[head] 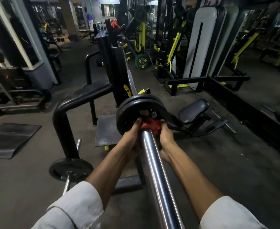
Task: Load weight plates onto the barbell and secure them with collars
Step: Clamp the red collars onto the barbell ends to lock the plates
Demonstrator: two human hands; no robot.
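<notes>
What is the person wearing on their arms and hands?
Both hands, the left hand and the right hand, are bare: no gloves, rings or watch show. The forearms are uncovered, with light, off-white sleeves pushed up near the elbows.

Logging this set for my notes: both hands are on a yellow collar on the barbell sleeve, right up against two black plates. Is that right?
Not quite: the collar is red, not yellow, as the head view shows. The rest holds: the left hand and right hand both grip it on the chrome barbell sleeve, pressed up against two black plates.
</notes>
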